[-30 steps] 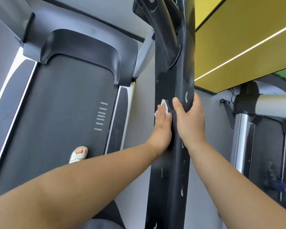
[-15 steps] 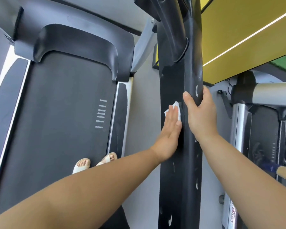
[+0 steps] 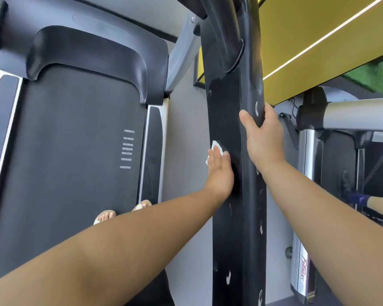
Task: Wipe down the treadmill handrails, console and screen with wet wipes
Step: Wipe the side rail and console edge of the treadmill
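Observation:
A long black treadmill handrail (image 3: 237, 228) runs up the middle of the view. My left hand (image 3: 220, 171) lies flat against its left face and presses a white wet wipe (image 3: 215, 147) onto it; only the wipe's top edge shows past my fingertips. My right hand (image 3: 261, 138) grips the rail's right edge a little higher up, thumb on the front face and fingers wrapped behind. The console and screen are out of view.
The dark running belt (image 3: 75, 164) with its black motor cover (image 3: 93, 49) fills the left, and my sandalled feet (image 3: 122, 212) stand on it. A neighbouring treadmill with a silver rail (image 3: 360, 113) is at the right. A yellow wall panel (image 3: 318, 40) is at the top right.
My left hand with the wipe has slid a little down the handrail's left face. My right hand keeps its grip. The view has shifted slightly, showing more of both feet.

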A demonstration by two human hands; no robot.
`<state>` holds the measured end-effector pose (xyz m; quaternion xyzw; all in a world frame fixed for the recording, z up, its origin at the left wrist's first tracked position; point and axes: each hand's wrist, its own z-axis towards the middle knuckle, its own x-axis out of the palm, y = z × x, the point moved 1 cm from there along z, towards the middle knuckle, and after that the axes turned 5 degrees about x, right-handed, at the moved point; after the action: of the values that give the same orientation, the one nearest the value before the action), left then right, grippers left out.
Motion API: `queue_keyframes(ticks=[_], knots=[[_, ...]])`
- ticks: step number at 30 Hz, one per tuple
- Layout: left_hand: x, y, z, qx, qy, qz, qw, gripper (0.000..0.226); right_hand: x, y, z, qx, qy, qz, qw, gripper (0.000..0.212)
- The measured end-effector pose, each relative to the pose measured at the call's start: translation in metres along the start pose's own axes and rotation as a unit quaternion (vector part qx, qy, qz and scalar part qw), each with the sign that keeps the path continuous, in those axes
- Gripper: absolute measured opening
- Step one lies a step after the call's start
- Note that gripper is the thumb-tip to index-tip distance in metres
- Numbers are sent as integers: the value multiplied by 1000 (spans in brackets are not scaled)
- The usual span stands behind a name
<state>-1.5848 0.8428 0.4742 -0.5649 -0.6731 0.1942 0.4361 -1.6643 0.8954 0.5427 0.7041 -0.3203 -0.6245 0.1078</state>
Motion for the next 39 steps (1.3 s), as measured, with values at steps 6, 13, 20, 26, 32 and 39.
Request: queue_keyframes(ticks=[6,13,20,26,32,39], knots=[[3,4,-19,156,34,112,981,54,0,0,0,-5,-4,0,1000,36],[-1,-5,-5,3,1,-57,998,53,0,1,2,-2,-7,-1,1000,42],[-3,4,-11,114,60,29,991,52,1,0,2,-2,-4,-3,1000,44],[-5,3,-13,118,81,93,985,59,0,-1,3,-9,-6,-6,1000,41],[-10,11,-6,88,80,66,991,55,1,-2,4,-10,-6,-3,1000,42],[-2,11,-24,176,105,121,971,58,1,-3,4,-16,-4,3,1000,34]])
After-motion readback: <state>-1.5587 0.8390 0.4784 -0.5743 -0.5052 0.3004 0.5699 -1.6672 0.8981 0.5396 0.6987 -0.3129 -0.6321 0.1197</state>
